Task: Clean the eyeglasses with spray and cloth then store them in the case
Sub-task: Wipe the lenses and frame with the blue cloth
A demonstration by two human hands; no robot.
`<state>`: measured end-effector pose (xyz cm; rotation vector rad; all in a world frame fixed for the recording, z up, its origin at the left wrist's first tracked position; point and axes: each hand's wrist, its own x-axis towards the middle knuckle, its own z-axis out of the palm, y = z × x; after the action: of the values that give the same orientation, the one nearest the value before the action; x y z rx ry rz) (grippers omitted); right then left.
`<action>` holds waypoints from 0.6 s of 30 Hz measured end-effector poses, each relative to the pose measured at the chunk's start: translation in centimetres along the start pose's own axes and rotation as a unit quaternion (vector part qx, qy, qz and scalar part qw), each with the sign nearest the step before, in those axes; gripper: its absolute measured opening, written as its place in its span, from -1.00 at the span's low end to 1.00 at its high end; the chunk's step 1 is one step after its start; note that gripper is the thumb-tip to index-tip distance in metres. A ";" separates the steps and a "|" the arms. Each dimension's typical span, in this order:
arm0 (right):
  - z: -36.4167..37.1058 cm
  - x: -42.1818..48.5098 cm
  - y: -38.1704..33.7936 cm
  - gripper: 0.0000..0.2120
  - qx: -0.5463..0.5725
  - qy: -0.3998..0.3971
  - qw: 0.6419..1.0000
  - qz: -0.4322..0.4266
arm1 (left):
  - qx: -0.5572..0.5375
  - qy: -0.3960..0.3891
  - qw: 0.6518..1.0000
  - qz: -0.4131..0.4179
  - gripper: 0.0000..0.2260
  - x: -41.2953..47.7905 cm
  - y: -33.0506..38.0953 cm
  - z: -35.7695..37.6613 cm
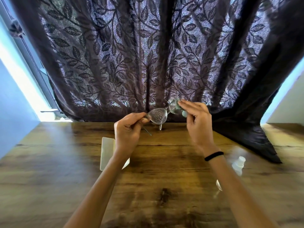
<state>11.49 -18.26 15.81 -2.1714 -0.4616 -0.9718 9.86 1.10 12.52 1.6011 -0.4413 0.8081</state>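
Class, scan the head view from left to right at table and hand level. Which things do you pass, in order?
white case → left hand → eyeglasses → cloth → right hand → spray bottle

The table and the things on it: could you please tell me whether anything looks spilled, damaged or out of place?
Nothing stands out. The eyeglasses are held intact above the wooden table, and no spill shows around the spray bottle or white case.

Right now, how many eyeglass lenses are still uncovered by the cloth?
1. The clear left lens near the left hand is bare; the other sits under the pale green cloth pinched by the right hand.
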 end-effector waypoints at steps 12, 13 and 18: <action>1.0 -2.2 -4.6 -0.61 0.031 -0.021 0.995 -0.095 | 0.027 0.019 0.999 0.034 -0.71 0.2 -0.4 0.8; 1.0 -2.5 -5.0 -0.64 0.037 -0.027 0.993 -0.109 | 0.031 0.018 0.999 0.035 -0.71 0.2 -0.4 0.8; 1.3 -3.3 -5.7 -0.69 0.014 -0.071 0.981 -0.178 | 0.027 0.016 0.999 0.025 -0.66 0.2 -0.4 0.5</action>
<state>6.77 -13.50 15.36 -2.1823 -0.9524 -0.9911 10.40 0.75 12.38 1.6313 -0.4408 0.8886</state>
